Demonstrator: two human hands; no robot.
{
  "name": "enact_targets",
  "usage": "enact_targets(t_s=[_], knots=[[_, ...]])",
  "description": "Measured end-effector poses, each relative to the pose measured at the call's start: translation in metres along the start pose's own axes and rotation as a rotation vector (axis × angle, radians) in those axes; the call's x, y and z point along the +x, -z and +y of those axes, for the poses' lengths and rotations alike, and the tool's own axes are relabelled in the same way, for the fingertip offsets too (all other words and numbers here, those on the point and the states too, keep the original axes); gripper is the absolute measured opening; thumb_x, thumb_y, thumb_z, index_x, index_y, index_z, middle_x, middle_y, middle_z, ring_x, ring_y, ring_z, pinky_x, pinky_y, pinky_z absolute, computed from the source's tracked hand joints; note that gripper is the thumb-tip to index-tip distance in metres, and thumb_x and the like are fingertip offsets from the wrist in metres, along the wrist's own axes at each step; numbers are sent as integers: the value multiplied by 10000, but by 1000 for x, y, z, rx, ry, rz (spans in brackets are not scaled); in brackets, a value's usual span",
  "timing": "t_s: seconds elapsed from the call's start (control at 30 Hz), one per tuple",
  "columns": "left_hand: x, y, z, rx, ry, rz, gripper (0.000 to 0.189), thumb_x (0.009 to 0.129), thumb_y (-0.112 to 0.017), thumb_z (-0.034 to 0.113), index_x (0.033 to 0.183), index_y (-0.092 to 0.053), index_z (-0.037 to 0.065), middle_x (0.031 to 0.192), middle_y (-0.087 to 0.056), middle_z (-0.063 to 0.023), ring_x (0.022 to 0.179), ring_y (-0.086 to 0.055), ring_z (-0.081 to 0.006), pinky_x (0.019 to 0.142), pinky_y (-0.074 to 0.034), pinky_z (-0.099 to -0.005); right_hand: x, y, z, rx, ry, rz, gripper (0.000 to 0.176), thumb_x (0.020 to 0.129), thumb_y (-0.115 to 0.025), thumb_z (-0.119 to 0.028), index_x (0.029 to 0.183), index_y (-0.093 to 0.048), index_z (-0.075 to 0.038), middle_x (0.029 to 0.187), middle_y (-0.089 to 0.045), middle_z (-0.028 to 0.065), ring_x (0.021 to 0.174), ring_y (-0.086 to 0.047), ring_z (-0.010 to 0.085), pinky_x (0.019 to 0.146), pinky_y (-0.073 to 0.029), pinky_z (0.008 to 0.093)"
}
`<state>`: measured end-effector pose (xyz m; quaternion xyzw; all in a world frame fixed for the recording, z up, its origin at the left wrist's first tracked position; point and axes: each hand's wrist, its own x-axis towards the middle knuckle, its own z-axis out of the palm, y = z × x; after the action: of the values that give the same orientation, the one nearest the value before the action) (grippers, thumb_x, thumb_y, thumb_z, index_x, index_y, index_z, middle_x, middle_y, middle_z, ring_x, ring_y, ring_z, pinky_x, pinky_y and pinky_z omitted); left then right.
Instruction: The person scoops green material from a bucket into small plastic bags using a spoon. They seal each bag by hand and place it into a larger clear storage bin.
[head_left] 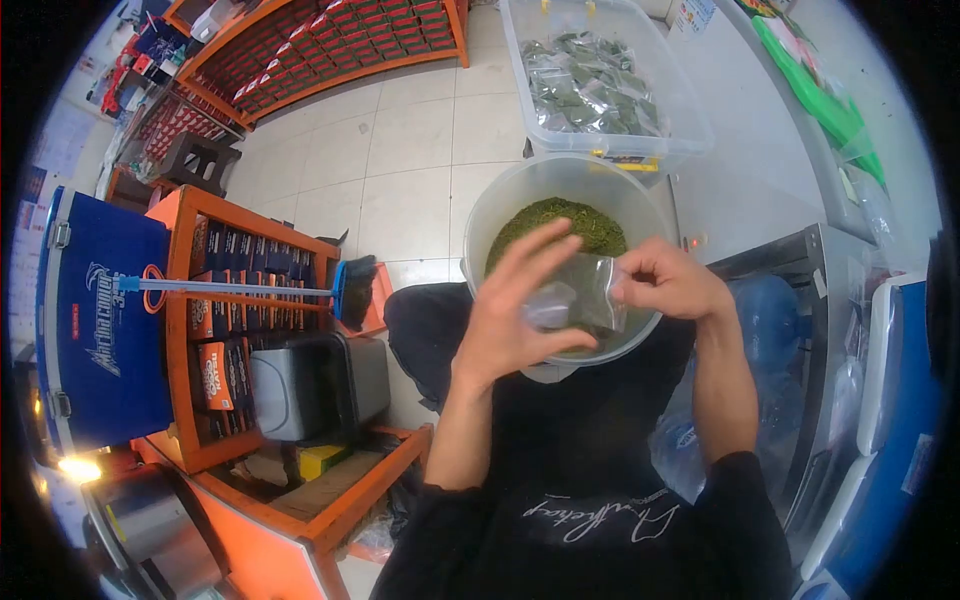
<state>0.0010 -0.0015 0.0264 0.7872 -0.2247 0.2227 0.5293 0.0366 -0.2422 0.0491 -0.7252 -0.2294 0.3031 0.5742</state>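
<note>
A round translucent bucket [492, 188] stands between my knees, with dried green crumbled herb [545, 212] inside. Over its mouth, my right hand [672, 280] pinches the edge of a small clear zip bag [598, 283] between thumb and fingers. My left hand [508, 318] is spread open on the bag's left side, thumb low and fingers raised. A whitish, see-through patch of plastic shows between its thumb and fingers. The herb behind shows through the bag, and part of the bucket is hidden by both hands.
Beyond the bucket, a clear plastic bin [690, 128] holds many filled bags [590, 85]. An orange shelf [182, 330] with boxes, a grey trash bin [365, 378], a broom [352, 292] and a blue cooler [105, 330] stand left. Water jugs [768, 325] sit right.
</note>
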Motion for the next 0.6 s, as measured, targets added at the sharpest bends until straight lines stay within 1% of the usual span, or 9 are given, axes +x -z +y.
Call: enact_targets(t_s=[0.07, 0.17, 0.23, 0.27, 0.33, 0.37, 0.5, 0.57, 0.6], knots=[[-1, -4, 5, -104, -20, -237, 671, 639, -912, 106, 1256, -657, 36, 1171, -707, -130, 1067, -697, -288, 894, -564, -365, 2, -1, 1, -36, 8, -121, 226, 949, -677, -172, 808, -639, 1, 712, -531, -51, 696, -455, 28, 611, -367, 225], [-9, -8, -11, -4, 29, -171, 653, 648, -903, 98, 1252, -661, 47, 1116, -712, -138, 1016, -704, -288, 865, -566, -365, 5, -17, -4, -112, 37, 118, 188, 942, -694, -184, 856, -654, -22, 741, -513, -53, 725, -454, 35, 623, -373, 228], [-9, -10, -14, 67, 49, -96, 642, 654, -901, 100, 1248, -664, 49, 1095, -714, -143, 991, -708, -285, 846, -568, -361, 5, -34, -7, -231, 197, 628, 187, 883, -738, -185, 874, -648, -21, 822, -560, 47, 743, -536, 147, 673, -448, 307], [-10, -12, -14, 89, 59, -51, 617, 665, -896, 96, 1239, -671, 53, 1072, -718, -142, 951, -713, -280, 817, -572, -353, 7, -43, -9, -231, 198, 624, 187, 883, -738, -185, 874, -648, -21, 822, -560, 47, 743, -536, 147, 673, -448, 307], [-10, -15, -13, 107, 68, -12, 592, 677, -891, 93, 1229, -678, 57, 1049, -721, -142, 911, -718, -275, 787, -575, -346, 7, -58, -14, -649, 388, 736, 181, 840, -769, -161, 909, -668, -28, 963, -552, 101, 865, -570, 250, 753, -472, 354], [-10, -17, -13, 117, 60, 15, 570, 685, -888, 95, 1217, -685, 62, 1018, -724, -137, 876, -720, -269, 757, -575, -338, 4, -62, -15, -671, 322, 718, 173, 824, -773, -149, 937, -692, -45, 1050, -553, 125, 958, -565, 308, 823, -478, 385], [-10, -17, -14, 130, 46, 32, 535, 691, -864, 50, 1201, -705, 76, 925, -724, -119, 785, -714, -236, 682, -563, -318, 5, -61, -1, -661, 353, 734, 150, 831, -766, -133, 934, -703, -45, 1076, -585, 135, 952, -590, 294, 825, -480, 364], [-13, -15, -20, 109, 48, 12, 541, 686, -849, 22, 1205, -709, 83, 898, -719, -112, 765, -707, -226, 668, -556, -314, 2, -53, -2, -245, 206, 551, 117, 867, -738, -111, 943, -714, -25, 1105, -635, 132, 982, -619, 236, 849, -483, 338], [-14, -13, -21, 87, 56, -7, 550, 680, -834, -6, 1209, -714, 90, 870, -714, -106, 744, -700, -216, 654, -549, -310, 0, -50, 2, -245, 208, 550, 117, 867, -738, -111, 943, -714, -25, 1105, -635, 132, 982, -619, 236, 849, -483, 338]])
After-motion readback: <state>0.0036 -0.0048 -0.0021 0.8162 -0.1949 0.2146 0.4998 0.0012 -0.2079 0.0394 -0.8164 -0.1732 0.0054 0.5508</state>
